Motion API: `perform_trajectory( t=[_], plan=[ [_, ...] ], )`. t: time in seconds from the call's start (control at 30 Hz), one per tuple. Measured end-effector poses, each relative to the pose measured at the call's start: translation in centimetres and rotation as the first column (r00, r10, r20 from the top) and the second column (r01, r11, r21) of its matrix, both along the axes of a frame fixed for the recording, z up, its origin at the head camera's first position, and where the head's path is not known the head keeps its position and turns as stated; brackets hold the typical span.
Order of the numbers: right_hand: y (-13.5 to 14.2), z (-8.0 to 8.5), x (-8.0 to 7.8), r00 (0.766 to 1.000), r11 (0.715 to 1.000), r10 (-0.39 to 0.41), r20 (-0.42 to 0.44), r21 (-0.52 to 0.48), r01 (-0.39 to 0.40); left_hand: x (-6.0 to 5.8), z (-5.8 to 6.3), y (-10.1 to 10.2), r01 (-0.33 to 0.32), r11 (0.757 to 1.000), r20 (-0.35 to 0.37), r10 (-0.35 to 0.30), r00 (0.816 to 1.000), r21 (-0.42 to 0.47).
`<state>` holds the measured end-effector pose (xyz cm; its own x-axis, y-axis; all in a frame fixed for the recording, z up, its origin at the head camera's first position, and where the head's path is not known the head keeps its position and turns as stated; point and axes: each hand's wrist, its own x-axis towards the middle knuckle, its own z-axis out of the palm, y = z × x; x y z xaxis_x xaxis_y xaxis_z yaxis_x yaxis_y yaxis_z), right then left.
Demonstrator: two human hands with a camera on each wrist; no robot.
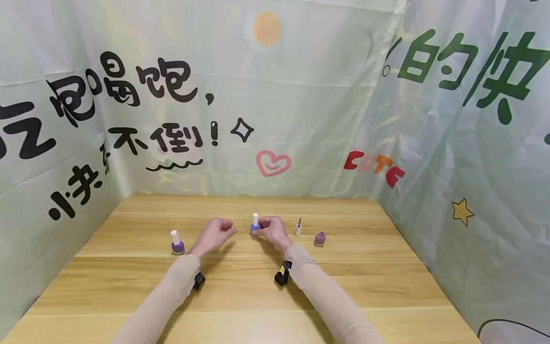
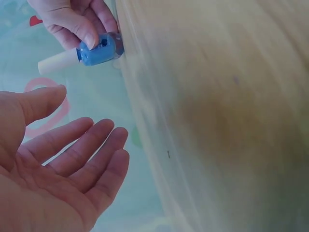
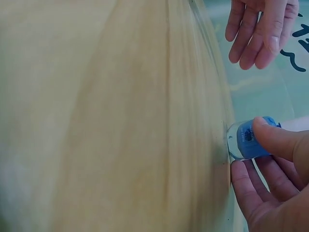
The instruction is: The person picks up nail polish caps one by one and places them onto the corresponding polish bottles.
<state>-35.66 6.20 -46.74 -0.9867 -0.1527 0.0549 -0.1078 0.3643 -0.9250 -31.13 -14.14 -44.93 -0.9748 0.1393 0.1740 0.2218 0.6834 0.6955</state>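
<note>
My right hand pinches a blue nail polish bottle with a white cap, thumb on one side and fingers on the other. The bottle stands upright at the table surface in the head view; whether its base touches the wood I cannot tell. To its left my left hand hovers with fingers relaxed and slightly bent, holding nothing, palm turned toward the bottle. Left of that hand stands a capped purple nail polish bottle. Right of my right hand, a white cap with its brush pointing up stands near an uncapped mauve nail polish bottle.
The wooden table runs back to a printed fabric curtain, which also hangs along both sides. A small black camera is strapped at my right wrist, another at my left.
</note>
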Motion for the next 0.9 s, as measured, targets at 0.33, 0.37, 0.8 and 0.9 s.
perform_trajectory(
  t=[0.33, 0.37, 0.8, 0.9],
  plan=[
    [0.0, 0.1, 0.3, 1.000, 0.999, 0.013, 0.011, -0.044, -0.012, 0.3, 0.2, -0.3, 0.030, 0.997, -0.030, -0.032, 0.999, -0.070],
    [0.1, 0.2, 0.4, 1.000, 0.999, 0.014, 0.016, -0.051, -0.013, 0.4, 0.2, -0.3, 0.036, 0.996, -0.038, -0.040, 0.999, -0.087],
    [1.7, 1.3, 2.5, 1.000, 0.985, -0.031, 0.001, -0.168, 0.031, 0.1, 0.8, 0.2, 0.011, 0.988, -0.018, -0.008, 1.000, 0.152],
    [2.5, 1.7, 3.2, 0.999, 0.985, -0.043, -0.031, -0.168, 0.037, 0.0, 0.9, 0.5, 0.015, 0.975, 0.018, -0.020, 1.000, 0.223]
  ],
)
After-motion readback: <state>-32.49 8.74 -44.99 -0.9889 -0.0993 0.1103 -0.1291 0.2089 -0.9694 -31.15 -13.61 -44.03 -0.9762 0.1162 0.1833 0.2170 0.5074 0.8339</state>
